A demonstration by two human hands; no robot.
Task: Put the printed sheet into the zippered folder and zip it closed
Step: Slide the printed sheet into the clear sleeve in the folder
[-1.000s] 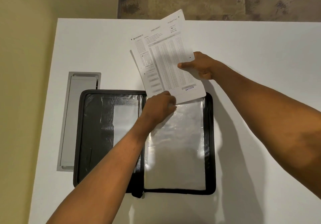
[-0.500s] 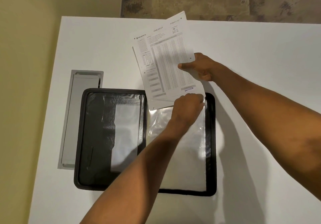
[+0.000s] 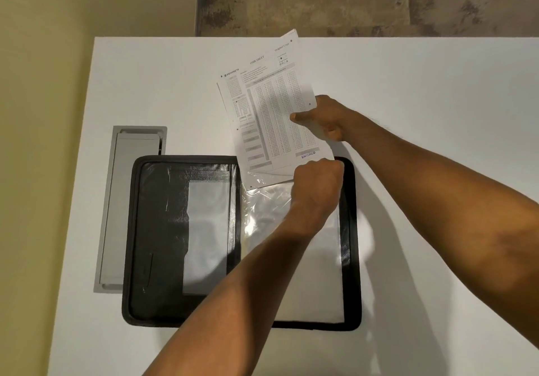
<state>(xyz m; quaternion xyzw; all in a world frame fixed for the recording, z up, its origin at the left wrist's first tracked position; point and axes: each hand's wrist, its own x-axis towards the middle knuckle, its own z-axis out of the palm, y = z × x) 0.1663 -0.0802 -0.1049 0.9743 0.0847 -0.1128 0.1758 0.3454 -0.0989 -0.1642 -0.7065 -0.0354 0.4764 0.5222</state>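
The black zippered folder (image 3: 154,230) lies open flat on the white table. Its right half holds a clear plastic sleeve (image 3: 268,206). The printed sheet (image 3: 271,113) stands tilted above the sleeve's top edge, and its lower left corner sits inside the sleeve. My right hand (image 3: 323,119) pinches the sheet's right edge, thumb on the printed side. At the sleeve's top right corner my left hand (image 3: 318,183) is curled and pinches the sleeve's top edge, under the sheet's bottom edge.
A grey metal cable hatch (image 3: 116,215) is set into the table (image 3: 437,84) left of the folder. The table's far edge runs just behind the sheet, with patterned floor beyond. A yellow wall stands along the left side.
My left hand slid right along the sleeve's top edge, from the middle to the right corner. The sheet's lower edge sank slightly, so its lower left corner now lies inside the sleeve.
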